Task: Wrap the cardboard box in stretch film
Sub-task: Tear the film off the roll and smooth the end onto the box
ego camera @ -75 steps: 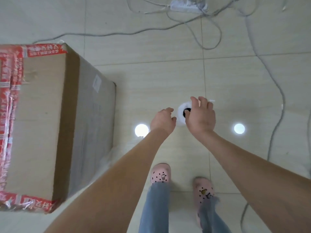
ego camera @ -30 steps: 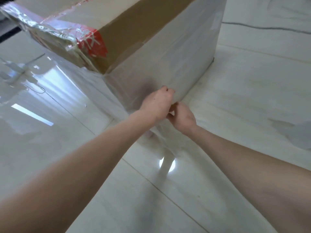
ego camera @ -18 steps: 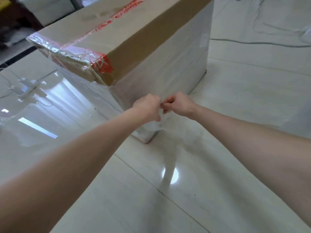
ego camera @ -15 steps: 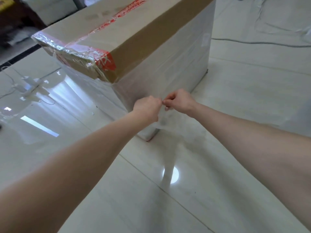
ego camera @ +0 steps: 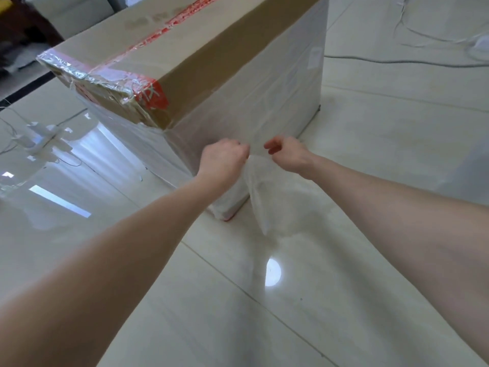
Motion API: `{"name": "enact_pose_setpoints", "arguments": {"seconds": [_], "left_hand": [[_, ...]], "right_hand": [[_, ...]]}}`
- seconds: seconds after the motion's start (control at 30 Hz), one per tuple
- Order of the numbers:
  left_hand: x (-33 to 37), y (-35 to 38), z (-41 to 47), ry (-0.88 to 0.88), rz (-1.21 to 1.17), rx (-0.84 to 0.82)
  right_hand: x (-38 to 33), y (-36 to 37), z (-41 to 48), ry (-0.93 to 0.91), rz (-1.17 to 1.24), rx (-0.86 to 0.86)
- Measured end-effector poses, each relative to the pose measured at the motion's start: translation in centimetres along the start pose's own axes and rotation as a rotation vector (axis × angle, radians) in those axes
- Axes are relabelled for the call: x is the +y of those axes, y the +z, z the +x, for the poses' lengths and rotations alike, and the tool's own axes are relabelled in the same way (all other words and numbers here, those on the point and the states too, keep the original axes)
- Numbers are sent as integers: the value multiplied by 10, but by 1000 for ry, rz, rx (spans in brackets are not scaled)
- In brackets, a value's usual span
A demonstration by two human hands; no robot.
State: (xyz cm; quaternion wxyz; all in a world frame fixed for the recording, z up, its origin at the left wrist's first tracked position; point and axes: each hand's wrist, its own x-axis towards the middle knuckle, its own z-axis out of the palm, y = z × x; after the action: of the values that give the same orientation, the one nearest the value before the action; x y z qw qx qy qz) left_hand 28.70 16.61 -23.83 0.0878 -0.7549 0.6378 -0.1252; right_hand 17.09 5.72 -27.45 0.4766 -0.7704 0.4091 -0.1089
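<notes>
A large cardboard box (ego camera: 201, 46) with red tape along its top stands on the tiled floor, its sides covered by clear stretch film (ego camera: 280, 91). A loose sheet of that film (ego camera: 264, 192) hangs in front of the box's near corner. My left hand (ego camera: 225, 157) grips the film's top edge in a fist. My right hand (ego camera: 288, 152) pinches the same edge a short way to the right. A small gap separates the two hands. The film roll is out of sight.
Glossy floor tiles (ego camera: 344, 300) spread all round. Grey cables (ego camera: 397, 60) trail across the floor at the upper right. A white power strip with cords (ego camera: 42, 139) lies at the left. Dark furniture (ego camera: 23, 33) stands at the top left.
I came from the roll on the floor to the box's corner. Since half a second ago my hands, then touching, have pulled apart along the film's edge.
</notes>
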Motion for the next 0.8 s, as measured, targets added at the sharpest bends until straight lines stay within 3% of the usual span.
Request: {"name": "enact_pose_setpoints", "arguments": {"seconds": [0.1,0.2,0.33,0.4,0.47,0.7,0.8], "left_hand": [[-2,-12,18,-138,-127,-112],[3,-26,32,-186,-233,-233],[11,-41,34,-161,-215,-301],[9,-44,33,-155,-167,-255],[6,-45,30,-152,-97,-210],[-2,-48,19,-8,-34,-122],[3,-50,21,-28,-11,-137]], "right_hand": [[-5,-19,-4,-40,61,-194],[-19,-19,-12,-111,-130,-306],[-33,8,-18,-264,-250,-99],[-34,9,-15,-216,-427,48],[-31,-1,-9,-147,-456,132],[-17,-40,0,-153,-260,71],[-22,-48,-3,-183,-158,41]]}}
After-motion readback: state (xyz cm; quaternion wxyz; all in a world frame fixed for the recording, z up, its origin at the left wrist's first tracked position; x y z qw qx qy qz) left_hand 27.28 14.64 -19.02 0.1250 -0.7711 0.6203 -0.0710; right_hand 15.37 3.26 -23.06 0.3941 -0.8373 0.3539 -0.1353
